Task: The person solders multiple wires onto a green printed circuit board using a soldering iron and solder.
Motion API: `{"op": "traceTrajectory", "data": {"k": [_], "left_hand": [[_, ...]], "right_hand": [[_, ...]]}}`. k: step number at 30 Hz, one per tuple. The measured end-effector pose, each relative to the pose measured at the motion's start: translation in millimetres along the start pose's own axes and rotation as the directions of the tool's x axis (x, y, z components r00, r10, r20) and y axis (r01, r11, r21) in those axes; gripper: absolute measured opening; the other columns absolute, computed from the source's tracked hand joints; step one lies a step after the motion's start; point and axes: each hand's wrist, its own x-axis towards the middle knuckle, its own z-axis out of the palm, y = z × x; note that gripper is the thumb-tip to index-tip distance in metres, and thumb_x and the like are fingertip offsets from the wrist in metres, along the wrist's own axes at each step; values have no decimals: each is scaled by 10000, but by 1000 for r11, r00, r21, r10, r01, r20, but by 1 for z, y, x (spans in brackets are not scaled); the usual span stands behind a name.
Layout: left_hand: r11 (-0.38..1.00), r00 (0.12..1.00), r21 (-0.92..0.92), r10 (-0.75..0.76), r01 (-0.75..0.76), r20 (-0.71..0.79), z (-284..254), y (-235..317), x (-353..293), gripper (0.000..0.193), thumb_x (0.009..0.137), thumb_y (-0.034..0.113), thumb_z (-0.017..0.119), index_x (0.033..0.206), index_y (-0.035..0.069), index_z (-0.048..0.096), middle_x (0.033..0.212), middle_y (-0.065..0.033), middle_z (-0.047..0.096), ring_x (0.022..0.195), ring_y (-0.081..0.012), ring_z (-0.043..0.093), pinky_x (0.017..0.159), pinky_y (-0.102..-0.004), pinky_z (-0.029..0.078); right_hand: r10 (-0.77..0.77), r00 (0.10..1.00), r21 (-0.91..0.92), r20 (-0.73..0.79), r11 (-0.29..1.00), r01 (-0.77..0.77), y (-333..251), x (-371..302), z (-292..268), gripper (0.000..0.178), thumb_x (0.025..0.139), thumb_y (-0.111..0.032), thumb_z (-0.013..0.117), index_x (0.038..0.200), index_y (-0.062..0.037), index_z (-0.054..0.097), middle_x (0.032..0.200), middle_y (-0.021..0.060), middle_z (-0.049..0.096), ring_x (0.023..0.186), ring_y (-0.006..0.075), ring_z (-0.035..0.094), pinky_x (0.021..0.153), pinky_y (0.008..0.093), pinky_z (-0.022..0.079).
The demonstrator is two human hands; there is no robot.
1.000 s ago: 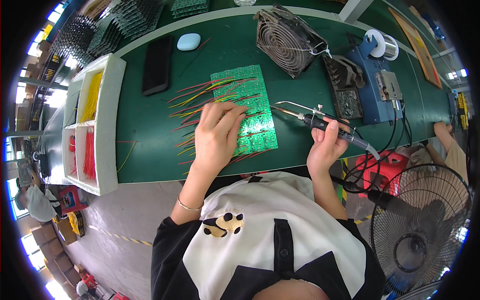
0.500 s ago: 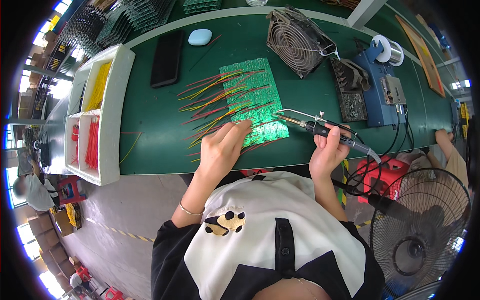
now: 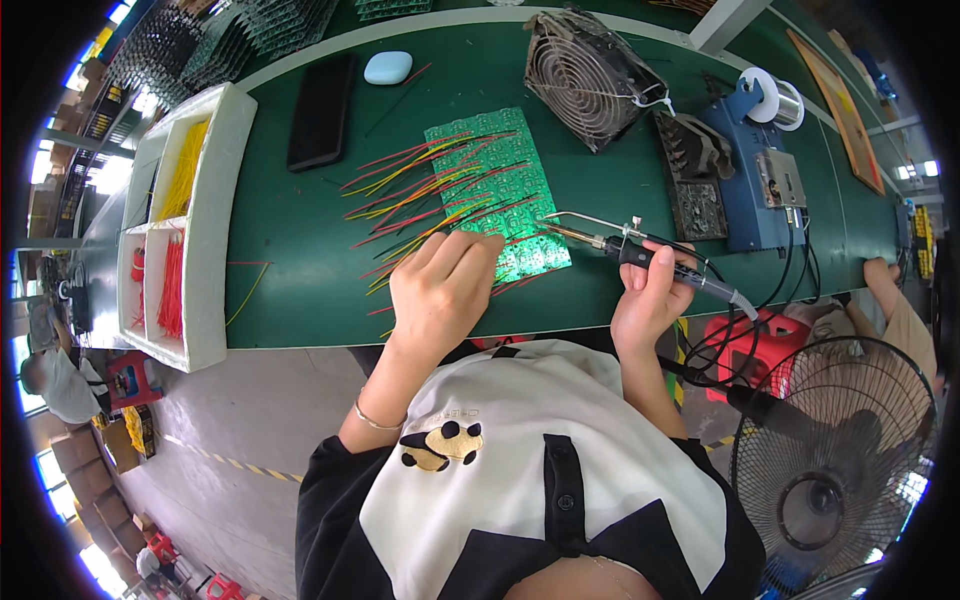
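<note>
Your right hand (image 3: pixel 650 300) grips the soldering iron (image 3: pixel 628 251). Your left hand (image 3: pixel 442 288) curls, its fingertip hold indiscernible, over the circuit board (image 3: pixel 512 188) between your hands. Farther left, the white box (image 3: pixel 222 205) holds yellow wires (image 3: pixel 184 172) and red wires (image 3: pixel 171 290) in separate compartments.

Left fingers (image 3: pixel 466 258) over green circuit board (image 3: pixel 520 183), right fingers (image 3: pixel 660 264) holding soldering iron (image 3: pixel 630 255)

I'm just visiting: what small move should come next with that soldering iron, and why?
Perhaps bring the soldering iron tip onto the end of the red wire beside the left hand. The right hand holds the iron with its tip close by, over the green circuit boards. Any contact is too small to tell.
</note>
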Motion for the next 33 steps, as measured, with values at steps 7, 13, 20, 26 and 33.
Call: {"op": "traceTrajectory", "data": {"k": [7, 13, 20, 26, 33], "left_hand": [[976, 988, -160, -141, 149, 57, 9, -5, -5, 110, 659, -33, 660, 739, 40, 638, 697, -34, 591, 546, -156, 573, 446, -242, 442], [968, 987, -190, -156, 162, 46, 10, -6, -6, 111, 654, -34, 664, 735, 38, 644, 701, -38, 597, 546, -155, 579, 449, -240, 447], [969, 987, -186, -156, 161, 42, 11, -6, -7, 112, 659, -33, 669, 743, 37, 647, 711, -39, 597, 557, -156, 588, 460, -244, 460], [972, 988, -178, -149, 153, 38, 11, -7, -8, 112, 661, -34, 672, 745, 37, 650, 714, -37, 595, 554, -154, 587, 448, -245, 457], [973, 989, -177, -143, 147, 31, 13, -7, -9, 114, 656, -34, 675, 741, 39, 650, 715, -35, 594, 534, -146, 574, 435, -240, 446]], "right_hand": [[-5, 1000, 10, 30, 1000, 5, 1, -1, -1, 154, 890, -128, 493, 838, 17, 501, 656, 16, 453, 492, 42, 358, 430, 202, 267], [-3, 999, -81, 34, 997, 6, 0, -2, 3, 147, 902, -145, 470, 819, -26, 492, 589, -29, 382, 483, 26, 309, 442, 201, 243], [-17, 997, -126, 69, 992, 25, 2, -3, 2, 140, 906, -137, 460, 828, -24, 487, 639, -11, 412, 498, 34, 325, 447, 206, 254], [10, 999, -95, 44, 995, -6, 6, -4, -3, 212, 883, -152, 516, 806, 45, 511, 783, 27, 458, 525, 38, 373, 438, 195, 298], [-5, 998, -100, 56, 995, 11, 8, -4, -6, 213, 882, -151, 516, 809, 49, 509, 809, 34, 464, 533, 35, 379, 432, 190, 297]]}}
